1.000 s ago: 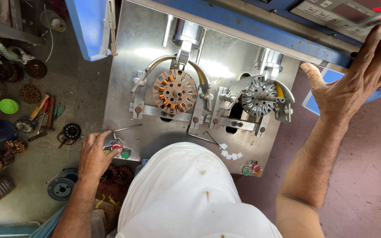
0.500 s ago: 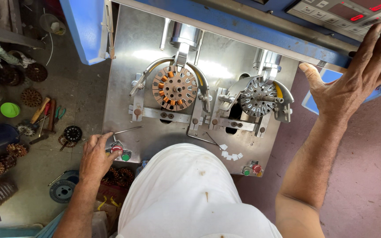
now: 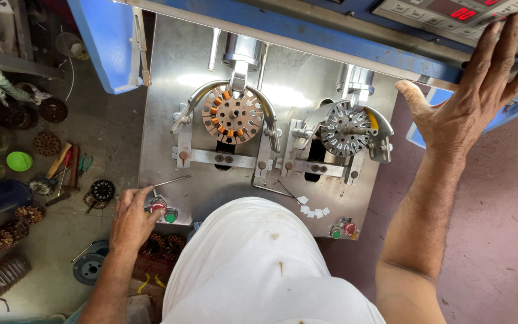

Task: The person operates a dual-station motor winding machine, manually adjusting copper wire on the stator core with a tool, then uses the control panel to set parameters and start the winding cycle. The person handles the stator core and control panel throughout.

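Red button [image 3: 157, 206] sits at the front-left corner of the steel machine plate [image 3: 169, 90], a green button [image 3: 170, 217] just beside it, right at the plate's edge. My left hand [image 3: 132, 219] rests there with fingers loosely curled, the fingertips touching the red button. Left of that edge I see floor crowded with wound stators [image 3: 48, 143] and tools. My right hand [image 3: 472, 102] lies spread flat on the control panel [image 3: 445, 12], well apart, beyond the bare stator [image 3: 344, 128]. The copper-wound stator [image 3: 232, 114] sits mid-plate.
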